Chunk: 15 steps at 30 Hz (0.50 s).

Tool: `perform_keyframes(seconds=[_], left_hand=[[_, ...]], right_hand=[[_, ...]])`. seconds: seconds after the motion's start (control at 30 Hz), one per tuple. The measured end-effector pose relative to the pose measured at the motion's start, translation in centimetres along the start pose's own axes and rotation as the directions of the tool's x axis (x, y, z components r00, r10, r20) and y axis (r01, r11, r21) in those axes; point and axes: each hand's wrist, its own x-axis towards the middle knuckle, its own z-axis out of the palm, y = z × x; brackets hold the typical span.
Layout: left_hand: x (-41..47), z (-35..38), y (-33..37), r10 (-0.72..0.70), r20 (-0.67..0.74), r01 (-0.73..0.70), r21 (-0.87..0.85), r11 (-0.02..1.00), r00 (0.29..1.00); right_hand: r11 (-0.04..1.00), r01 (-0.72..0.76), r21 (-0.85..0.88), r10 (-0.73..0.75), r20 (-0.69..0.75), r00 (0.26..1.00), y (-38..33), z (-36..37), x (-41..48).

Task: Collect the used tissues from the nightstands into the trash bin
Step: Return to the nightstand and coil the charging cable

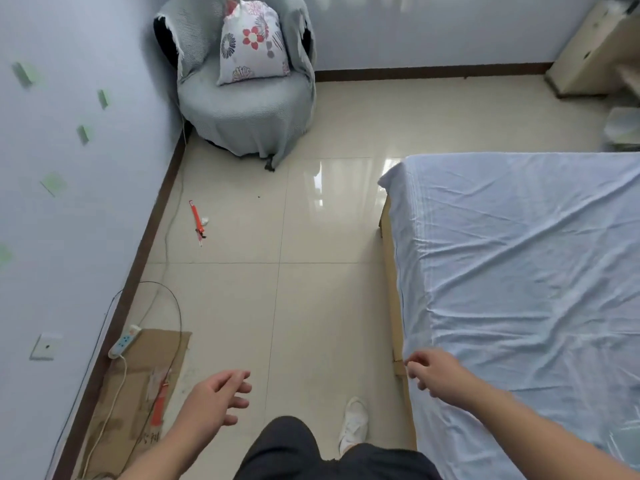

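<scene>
Floor tiles [311,289] run bare in a lane left of the bed [519,254], from the white shoe [353,424] to the far wall. The bed's left edge and far-left corner jut into that lane.

Left of the bed, along the skirting: flattened cardboard [145,375] with a power strip [124,341] on it, and a black cable [175,299] looping over the tiles. Farther along, a red strap [196,220] lies on the floor with a small white scrap [205,220] touching it; tissue or not, cannot tell.

Beyond the bed's far-left corner, a covered round chair [249,109] with a flowered cushion [252,43] fills the room corner. Past the bed's far end, to the right: a pale cabinet [585,53] and a blurred pale container [623,129] nearby; bin or not, cannot tell.

Left hand [218,396] is over the lane, fingers spread loose, holding nothing. Right hand [433,370] is over the bed's near left edge, fingers loosely curled, empty.
</scene>
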Motion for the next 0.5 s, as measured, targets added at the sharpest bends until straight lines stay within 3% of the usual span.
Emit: perform_keyframes(seconds=[0.1,0.27,0.5], left_hand=[[3.9,-0.8,2.9,-0.047,-0.041,0.045,-0.033,0.998,0.998],[13.5,-2.6,9.0,-0.102,-0.053,0.100,-0.045,0.994,0.993],[28.9,-5.8,24.3,-0.051,0.031,0.050,0.016,0.999,0.998]], right_hand=[[0.995,0.090,0.034,-0.089,-0.033,0.995,-7.9,-5.5,4.5],[0.934,0.119,0.336,-0.077,-0.137,0.988,-18.0,-11.9,12.9],[0.958,-0.026,0.287,0.073,-0.155,0.985,-23.3,-16.3,21.9]])
